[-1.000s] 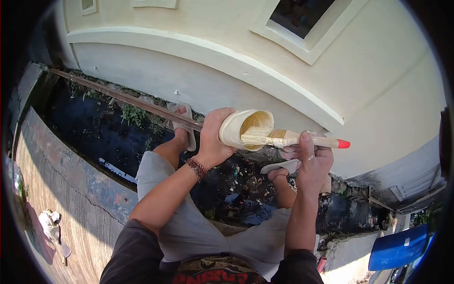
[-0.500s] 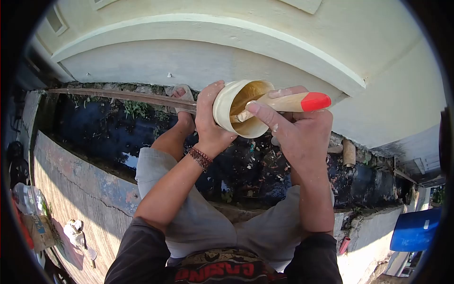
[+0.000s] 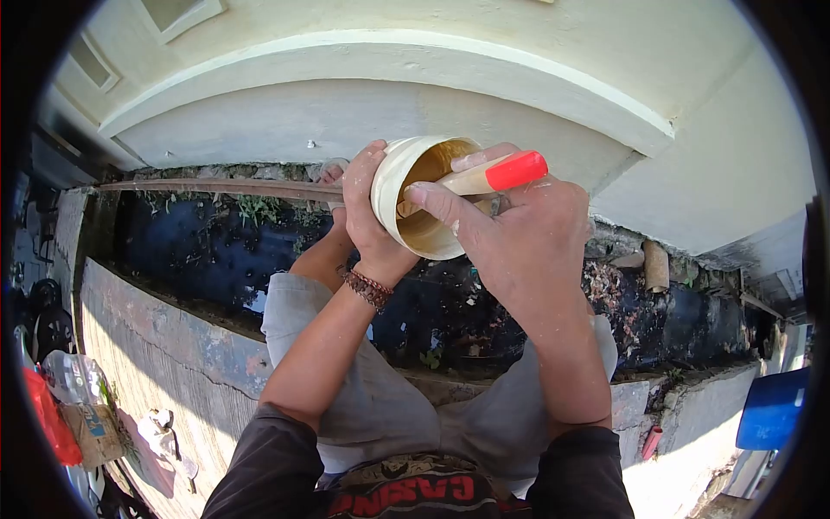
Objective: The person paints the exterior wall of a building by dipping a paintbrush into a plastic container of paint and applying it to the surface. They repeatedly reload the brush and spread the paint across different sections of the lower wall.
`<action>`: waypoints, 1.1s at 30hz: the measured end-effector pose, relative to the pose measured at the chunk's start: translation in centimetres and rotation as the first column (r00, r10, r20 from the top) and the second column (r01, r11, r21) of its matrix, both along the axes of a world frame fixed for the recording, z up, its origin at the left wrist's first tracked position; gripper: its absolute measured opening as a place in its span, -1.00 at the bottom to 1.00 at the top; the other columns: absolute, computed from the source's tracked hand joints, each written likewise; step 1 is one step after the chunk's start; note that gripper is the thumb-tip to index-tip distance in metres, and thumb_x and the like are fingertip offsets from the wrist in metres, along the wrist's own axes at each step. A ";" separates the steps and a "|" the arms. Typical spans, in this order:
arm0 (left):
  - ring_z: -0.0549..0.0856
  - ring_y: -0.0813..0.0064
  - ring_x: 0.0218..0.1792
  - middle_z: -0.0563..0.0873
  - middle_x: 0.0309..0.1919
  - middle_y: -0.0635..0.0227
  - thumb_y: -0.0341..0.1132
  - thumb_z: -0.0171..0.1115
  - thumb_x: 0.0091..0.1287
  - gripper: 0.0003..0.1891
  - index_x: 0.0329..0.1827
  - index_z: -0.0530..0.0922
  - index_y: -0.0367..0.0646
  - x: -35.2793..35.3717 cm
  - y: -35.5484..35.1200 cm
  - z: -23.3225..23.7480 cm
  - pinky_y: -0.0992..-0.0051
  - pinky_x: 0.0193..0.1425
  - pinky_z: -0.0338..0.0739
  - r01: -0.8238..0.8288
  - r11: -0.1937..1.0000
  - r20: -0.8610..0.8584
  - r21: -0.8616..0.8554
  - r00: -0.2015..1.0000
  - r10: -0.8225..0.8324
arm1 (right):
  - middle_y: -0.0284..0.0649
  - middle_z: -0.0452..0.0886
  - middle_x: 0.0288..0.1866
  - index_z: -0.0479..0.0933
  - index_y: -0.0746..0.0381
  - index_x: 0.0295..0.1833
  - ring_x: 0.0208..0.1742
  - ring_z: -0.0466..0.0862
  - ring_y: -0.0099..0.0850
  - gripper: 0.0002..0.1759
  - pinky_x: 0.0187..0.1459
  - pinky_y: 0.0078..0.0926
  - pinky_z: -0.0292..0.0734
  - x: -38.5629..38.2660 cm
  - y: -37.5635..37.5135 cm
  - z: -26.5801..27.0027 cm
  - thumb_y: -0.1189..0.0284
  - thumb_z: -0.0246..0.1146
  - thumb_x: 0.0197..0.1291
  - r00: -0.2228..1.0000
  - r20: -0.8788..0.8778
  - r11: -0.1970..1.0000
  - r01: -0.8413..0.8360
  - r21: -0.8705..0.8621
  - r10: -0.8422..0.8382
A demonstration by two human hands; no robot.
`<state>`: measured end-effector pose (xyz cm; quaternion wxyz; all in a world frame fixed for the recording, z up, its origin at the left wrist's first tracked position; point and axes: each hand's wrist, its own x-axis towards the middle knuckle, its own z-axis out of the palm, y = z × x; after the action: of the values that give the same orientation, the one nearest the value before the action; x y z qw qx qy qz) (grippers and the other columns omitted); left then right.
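My left hand [image 3: 370, 216] is wrapped round the outside of a cream-coloured cup [image 3: 391, 186], which tilts with its mouth toward my right hand. Inside the cup there is yellowish-tan paint. A brush [image 3: 514, 171] with a wooden handle and a red end is pinched between the thumb and fingers of my right hand [image 3: 519, 233]. The brush's lower end is inside the cup, and its bristles are mostly hidden by the rim and my thumb. A beaded bracelet [image 3: 368, 289] circles my left wrist.
Ahead rises a cream and grey wall [image 3: 346, 108]. Below runs a ditch of dark water [image 3: 190, 238] with a metal bar [image 3: 225, 186] above its far edge. A blue container [image 3: 772, 411] stands at right; a red bag [image 3: 50, 417] and plastic bottle [image 3: 73, 377] lie at left.
Both hands, with the cup and brush, have shifted slightly left. The brush sits deeper in the cup, and its handle points more upward. The head view has shifted a little.
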<state>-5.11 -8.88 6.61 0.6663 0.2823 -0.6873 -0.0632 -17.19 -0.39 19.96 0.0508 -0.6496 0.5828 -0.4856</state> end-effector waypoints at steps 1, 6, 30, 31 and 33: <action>0.55 0.10 0.23 0.50 0.22 0.01 -0.29 0.65 -0.09 -0.10 0.33 0.29 -0.19 0.0 0.0 0.0 0.22 0.32 0.43 -0.004 1.000 -0.003 0.000 1.000 0.004 | -0.15 0.70 -0.53 0.63 0.27 -0.31 -0.55 0.70 -0.23 -0.63 -0.46 -0.42 0.57 -0.1 0.1 -0.2 0.18 0.49 0.00 0.999 -0.038 1.000 0.005 0.012 -0.005; 0.55 0.05 0.22 0.52 0.20 -0.01 -0.32 0.63 -0.06 -0.17 0.30 0.35 -0.20 -0.2 -0.1 -0.2 0.20 0.31 0.43 0.029 0.999 -0.025 -0.039 0.999 -0.030 | -0.12 0.69 -0.53 0.65 0.29 -0.28 -0.55 0.69 -0.21 -0.63 -0.46 -0.39 0.57 -0.4 0.5 0.0 0.20 0.50 0.00 1.000 0.026 1.000 -0.003 0.015 0.003; 0.58 0.33 0.21 0.49 0.25 0.09 -0.30 0.71 -0.17 -0.03 0.35 0.30 -0.21 0.5 0.5 1.1 0.32 0.31 0.50 0.137 0.991 0.109 0.003 0.985 -0.136 | -0.03 0.58 -0.53 0.61 0.20 -0.31 -0.47 0.58 0.02 -0.71 -0.43 -0.23 0.45 -2.6 0.1 3.0 0.72 0.16 -0.21 0.884 -0.161 0.892 -0.407 0.196 0.439; 0.58 0.33 0.20 0.50 0.24 0.10 -0.30 0.71 -0.16 -0.03 0.35 0.30 -0.23 0.5 0.4 0.9 0.32 0.30 0.51 0.145 0.989 0.103 0.008 0.984 -0.145 | -0.03 0.58 -0.53 0.61 0.20 -0.31 -0.47 0.58 0.02 -0.71 -0.43 -0.23 0.45 -2.7 0.2 2.9 0.72 0.16 -0.21 0.884 -0.161 0.892 -0.407 0.198 0.439; 0.58 0.34 0.20 0.50 0.23 0.10 -0.29 0.71 -0.16 -0.03 0.34 0.30 -0.24 0.6 0.4 0.9 0.32 0.29 0.52 0.148 0.989 0.094 0.011 0.984 -0.148 | -0.04 0.59 -0.51 0.60 0.20 -0.29 -0.46 0.59 0.00 -0.74 -0.42 -0.25 0.47 -2.8 0.2 2.5 0.69 0.22 -0.18 0.900 -0.112 0.906 -0.413 0.090 0.421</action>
<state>-4.56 -8.44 7.55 0.6258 0.2344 -0.7371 -0.1004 -19.98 -0.23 22.50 0.1366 -0.7872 0.4477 -0.4015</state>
